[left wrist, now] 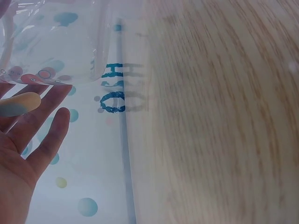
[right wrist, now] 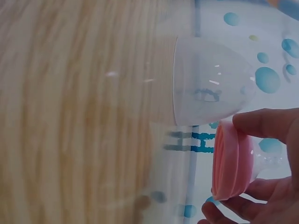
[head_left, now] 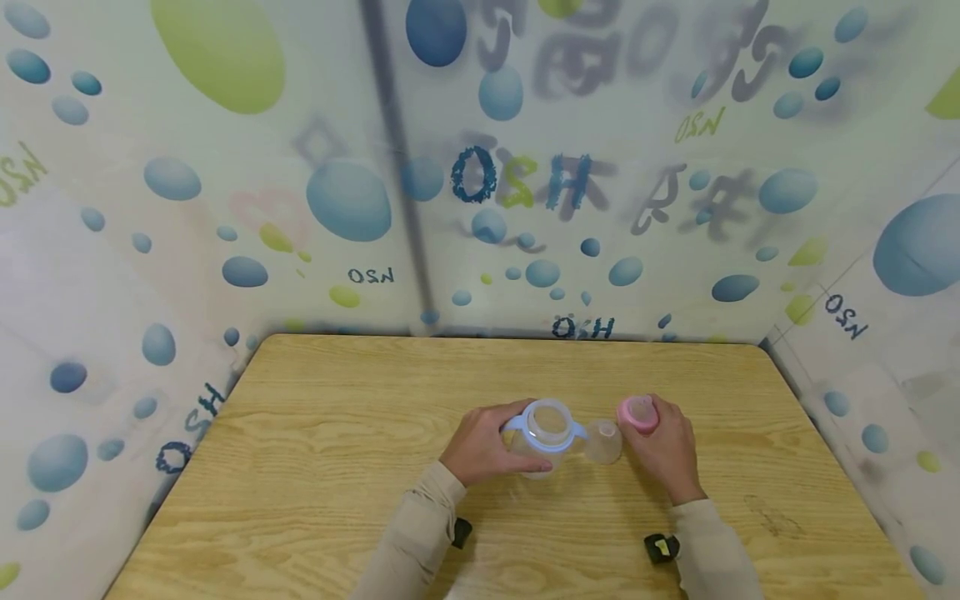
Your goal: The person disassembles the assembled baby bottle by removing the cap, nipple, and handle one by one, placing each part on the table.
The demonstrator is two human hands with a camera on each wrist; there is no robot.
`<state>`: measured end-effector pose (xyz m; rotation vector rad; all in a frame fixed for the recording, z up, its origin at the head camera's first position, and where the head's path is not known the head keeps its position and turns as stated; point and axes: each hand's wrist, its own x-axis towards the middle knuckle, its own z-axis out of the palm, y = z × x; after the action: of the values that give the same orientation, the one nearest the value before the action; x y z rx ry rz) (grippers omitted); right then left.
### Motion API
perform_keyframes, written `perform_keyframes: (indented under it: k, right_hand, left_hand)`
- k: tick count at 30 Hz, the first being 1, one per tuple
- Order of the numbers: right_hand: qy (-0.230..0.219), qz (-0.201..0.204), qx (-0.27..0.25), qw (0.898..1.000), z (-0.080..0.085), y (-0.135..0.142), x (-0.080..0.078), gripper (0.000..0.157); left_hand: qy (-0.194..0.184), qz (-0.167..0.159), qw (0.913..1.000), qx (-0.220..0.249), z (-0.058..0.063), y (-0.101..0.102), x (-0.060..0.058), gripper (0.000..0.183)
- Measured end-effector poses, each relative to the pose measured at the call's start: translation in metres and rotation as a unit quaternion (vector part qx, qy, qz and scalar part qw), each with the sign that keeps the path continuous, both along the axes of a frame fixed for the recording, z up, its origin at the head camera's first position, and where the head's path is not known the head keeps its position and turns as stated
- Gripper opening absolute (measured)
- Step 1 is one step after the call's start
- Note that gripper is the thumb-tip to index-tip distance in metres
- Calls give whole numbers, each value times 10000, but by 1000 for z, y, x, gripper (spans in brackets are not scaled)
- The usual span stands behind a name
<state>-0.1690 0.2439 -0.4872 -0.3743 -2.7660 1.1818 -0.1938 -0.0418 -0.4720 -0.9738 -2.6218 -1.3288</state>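
My left hand (head_left: 487,443) grips a clear baby bottle (left wrist: 56,42) with a light blue handle ring (head_left: 516,423) round its neck. The bottle's mouth is uncovered and faces up. In my right hand (head_left: 669,446) is a pink collar with a clear nipple (right wrist: 233,161), pinched between thumb and fingers. A clear dome cap (head_left: 603,442) stands on the table between the two hands, close to the pink collar. The right wrist view shows the same dome cap (right wrist: 210,81) upright on the wood, with the collar held above the table.
The wood-grain table (head_left: 345,400) reaches back to a wall (head_left: 645,208) printed with blue and green drops and letters. Side walls rise at left and right. A dark wrist camera (head_left: 662,547) sits by my right sleeve.
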Motion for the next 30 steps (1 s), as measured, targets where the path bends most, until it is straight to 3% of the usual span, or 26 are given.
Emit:
perform_keyframes:
  k: [6,13,30]
  right_hand:
    - [-151,52,134,9998,-4,4,0,66]
    - [25,208,497,9985,-11,10,1,63]
    - [166,633,754,9950,-18,15,4,62]
  left_hand:
    - [18,-13,10000,10,0,1,0,78]
    - [9,-41,10000,26,0,2,0,78]
    - [-35,-24,10000,-12,-1,4,1,78]
